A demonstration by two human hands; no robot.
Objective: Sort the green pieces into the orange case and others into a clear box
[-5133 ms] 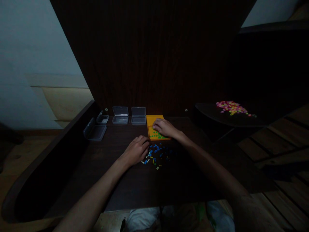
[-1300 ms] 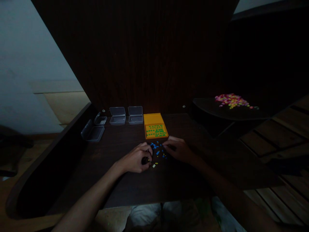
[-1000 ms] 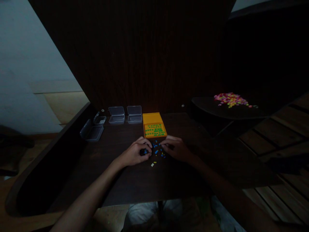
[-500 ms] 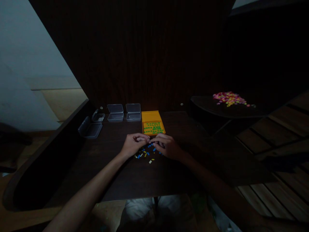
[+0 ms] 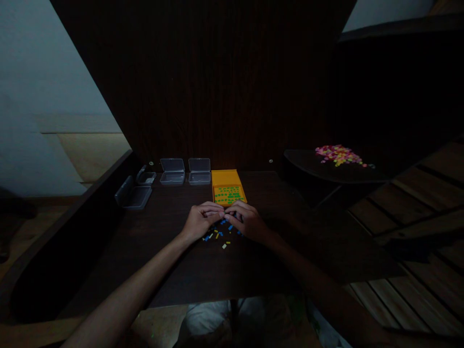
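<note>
My left hand and my right hand meet fingertip to fingertip just in front of a yellow box. Both are closed in a pinch; whatever lies between the fingertips is too small and dark to name. Rows of small green pieces fill the box's near half, and its yellow lid is folded back. Below my fingers, small blue pieces, yellow pieces and a whitish piece lie scattered on the dark table.
Two clear plastic boxes with raised lids, a left one and a right one, stand left of the yellow box. Another open clear box lies farther left. On a side shelf rests a heap of pink and yellow pieces.
The right hand's fingers have curled in closer to the left fingertips. The view has shifted slightly; the boxes and scattered pieces stay as they were.
</note>
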